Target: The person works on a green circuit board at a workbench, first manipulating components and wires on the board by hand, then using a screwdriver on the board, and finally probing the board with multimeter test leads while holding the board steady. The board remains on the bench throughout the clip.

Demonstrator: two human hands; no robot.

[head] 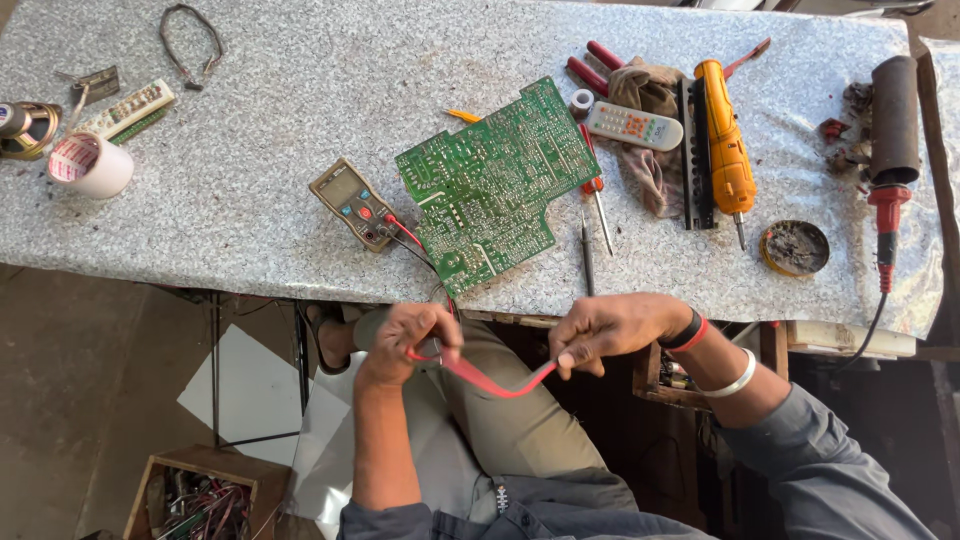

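Observation:
My left hand (410, 338) and my right hand (610, 330) hold a red multimeter probe (495, 382) between them, just below the table's front edge over my lap. The left hand grips the probe's upper end, the right hand pinches its other end. Red and black leads run up from my left hand to a brown multimeter (352, 202) lying on the grey speckled table (300, 110). A large green circuit board (495, 182) lies solder side up right of the meter, above both hands.
Two screwdrivers (596, 215), a white remote (634, 125) on a rag, an orange electric screwdriver (725, 145), a flux tin (795, 247) and a soldering iron (886, 215) lie at the right. Tape roll (90, 164) at left. A box of wires (200, 500) stands on the floor.

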